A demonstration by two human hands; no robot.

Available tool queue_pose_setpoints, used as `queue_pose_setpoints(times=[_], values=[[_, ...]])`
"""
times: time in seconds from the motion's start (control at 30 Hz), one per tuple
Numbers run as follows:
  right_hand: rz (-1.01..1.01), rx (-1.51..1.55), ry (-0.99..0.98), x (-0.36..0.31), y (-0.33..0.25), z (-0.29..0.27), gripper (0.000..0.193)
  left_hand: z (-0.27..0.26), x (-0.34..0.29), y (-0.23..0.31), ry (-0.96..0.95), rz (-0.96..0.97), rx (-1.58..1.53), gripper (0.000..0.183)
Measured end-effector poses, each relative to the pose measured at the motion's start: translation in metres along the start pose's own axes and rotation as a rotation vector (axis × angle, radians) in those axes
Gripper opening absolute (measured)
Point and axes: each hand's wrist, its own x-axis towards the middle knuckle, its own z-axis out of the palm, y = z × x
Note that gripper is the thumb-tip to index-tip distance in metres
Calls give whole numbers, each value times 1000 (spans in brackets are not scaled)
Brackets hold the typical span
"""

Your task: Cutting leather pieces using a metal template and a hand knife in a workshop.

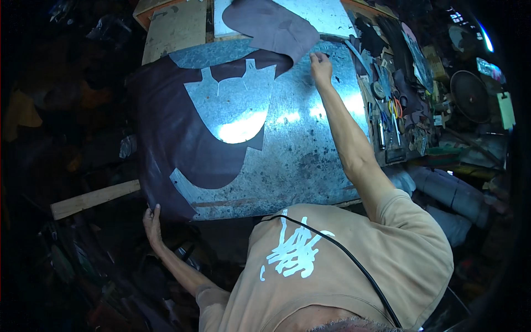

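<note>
Brown leather (166, 133) runs lengthwise down the counter's (310, 160) left side, nearer the left hand (152, 224).
The hands are wide apart: the left one is at the leather's near left corner, its grip unclear; the right hand (322, 69), curled, contents unclear, is beyond its right edge, just beside a paler leather piece (268, 25).

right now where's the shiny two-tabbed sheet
In the head view, the shiny two-tabbed sheet lies above and left of centre, on the dark hide, below the purplish cut piece.
</note>
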Motion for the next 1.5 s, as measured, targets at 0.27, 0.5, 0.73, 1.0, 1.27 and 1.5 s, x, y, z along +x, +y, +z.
queue_pose_setpoints(times=[0.27, 0.5, 0.73, 1.0, 1.27, 1.5], values=[[873, 672, -366, -1, -7, 31, 41, 9, -24, 33, 20, -56, 150, 26], [786, 514, -319, 1, 13, 9, 18, 3, -43, 19, -31, -10, 73, 19], [768, 458, -213, -4, 73, -84, 24, 54, -94, 31, -283, -182, 111, 22], [796, 317, -61, -16, 112, -182, 21, 116, -125, -28, -492, -204, 294, 35], [-104, -657, 145, -47, 93, -172, 42, 143, -122, -44, -243, 44, 964, 39], [-474, -666, -548, -64, 58, -141, 62, 167, -146, 91, -305, 51, 922, 33]])
